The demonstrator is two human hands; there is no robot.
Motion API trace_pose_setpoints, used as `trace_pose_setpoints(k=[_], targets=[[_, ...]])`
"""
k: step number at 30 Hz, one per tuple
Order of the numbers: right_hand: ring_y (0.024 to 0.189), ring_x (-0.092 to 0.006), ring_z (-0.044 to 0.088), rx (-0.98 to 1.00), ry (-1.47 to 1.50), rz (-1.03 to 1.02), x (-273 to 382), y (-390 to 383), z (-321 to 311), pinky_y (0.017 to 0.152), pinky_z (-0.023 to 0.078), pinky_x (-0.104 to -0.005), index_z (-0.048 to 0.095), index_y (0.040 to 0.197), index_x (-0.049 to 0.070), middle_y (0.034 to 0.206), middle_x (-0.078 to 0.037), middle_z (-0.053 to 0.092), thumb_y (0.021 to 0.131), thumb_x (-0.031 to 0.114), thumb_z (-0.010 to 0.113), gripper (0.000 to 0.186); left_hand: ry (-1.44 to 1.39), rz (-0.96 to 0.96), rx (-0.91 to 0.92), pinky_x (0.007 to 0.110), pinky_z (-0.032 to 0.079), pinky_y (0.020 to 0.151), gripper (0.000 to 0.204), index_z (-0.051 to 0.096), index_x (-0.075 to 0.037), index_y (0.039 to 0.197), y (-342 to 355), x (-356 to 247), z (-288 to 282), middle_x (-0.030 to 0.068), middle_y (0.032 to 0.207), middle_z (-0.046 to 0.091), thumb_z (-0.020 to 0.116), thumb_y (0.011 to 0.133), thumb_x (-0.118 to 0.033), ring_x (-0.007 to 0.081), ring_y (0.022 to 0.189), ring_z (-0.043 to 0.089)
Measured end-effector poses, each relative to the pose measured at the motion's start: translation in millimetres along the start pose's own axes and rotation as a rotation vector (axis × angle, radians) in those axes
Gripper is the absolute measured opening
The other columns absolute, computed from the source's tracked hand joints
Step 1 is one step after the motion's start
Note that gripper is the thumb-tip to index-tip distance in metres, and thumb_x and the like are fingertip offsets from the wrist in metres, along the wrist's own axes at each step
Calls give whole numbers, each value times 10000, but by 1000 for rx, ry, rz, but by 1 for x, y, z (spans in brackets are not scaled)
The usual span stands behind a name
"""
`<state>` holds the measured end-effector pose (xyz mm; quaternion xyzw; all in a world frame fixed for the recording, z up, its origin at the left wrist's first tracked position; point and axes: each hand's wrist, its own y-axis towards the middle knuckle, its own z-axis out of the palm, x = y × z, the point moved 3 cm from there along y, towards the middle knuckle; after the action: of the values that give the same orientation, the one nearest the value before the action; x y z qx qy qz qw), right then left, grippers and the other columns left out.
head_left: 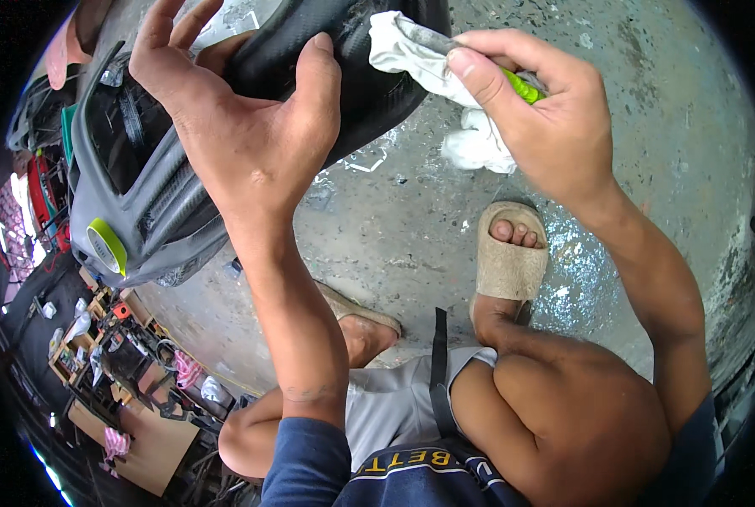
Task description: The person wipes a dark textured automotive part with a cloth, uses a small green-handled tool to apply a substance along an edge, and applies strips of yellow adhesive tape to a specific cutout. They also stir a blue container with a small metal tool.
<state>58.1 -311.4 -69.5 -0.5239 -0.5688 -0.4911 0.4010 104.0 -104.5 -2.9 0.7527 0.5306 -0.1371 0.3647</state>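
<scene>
Cloth (432, 74), white, soft and crumpled, is pinched between the thumb and fingers of the right hand (555, 110), above the grey, speckled concrete floor (420, 215). A lime-green ribbed object (525, 87) is gripped in the same hand; its kind cannot be determined. The upper fold carries a dark grey smudge; the lower end hangs bunched and whiter.

The step in hand is judged to be wiping, or preparing to wipe, the large black curved shell with a woven-pattern surface (373, 101). The next move would call for a clean fold brought flat to the panel, with the other hand steadying it.

The left hand (251, 135) is spread wide, palm exposed, thumb apart, overlapping the shell; whether it touches cannot be confirmed. The shell shows a dark sheen, with a lime-rimmed oval piece (107, 247) at its lower left end.

Outward, a beige fabric sandal (508, 262) rests on the floor, beside a wet-looking glossy patch (576, 253). At lower left lies a flat brown board (153, 444) among clutter.
</scene>
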Motion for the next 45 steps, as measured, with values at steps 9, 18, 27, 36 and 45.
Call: trace_pose_setpoints(k=[9,18,27,36,45], targets=[[752,-27,583,90,-41,127,19,7,-1,646,460,-195,728,1071,-28,824,1,685,1002,158,691,202,92,37,-26,274,567,858,967,282,28,1441,0,-1,3,265,1317,512,937,748,-132,231,1085,623],[739,-27,575,182,81,270,30,7,3,631,465,-208,665,1089,2,831,4,659,1044,176,611,188,138,98,-42,253,585,813,959,286,23,1438,0,1,1,258,1307,518,935,746,-119,220,1071,627],[746,-10,544,174,437,581,25,-21,43,631,459,-199,586,1141,41,852,31,615,1109,231,506,209,38,56,-54,249,579,813,930,289,19,1431,0,2,2,247,1322,521,918,751,-74,196,1064,629],[743,-73,617,80,1050,864,42,-29,61,635,515,-241,599,1121,72,900,-9,636,1099,221,455,209,102,132,-87,341,498,950,859,350,40,1403,-2,0,5,172,1429,446,903,758,-92,255,1255,562],[686,-124,570,-36,1266,1014,61,-22,89,586,489,-309,591,1076,68,840,-37,579,1013,131,436,179,6,-99,-62,351,516,927,830,373,-8,1428,6,-17,-1,206,1314,551,891,789,-120,261,1181,611]])
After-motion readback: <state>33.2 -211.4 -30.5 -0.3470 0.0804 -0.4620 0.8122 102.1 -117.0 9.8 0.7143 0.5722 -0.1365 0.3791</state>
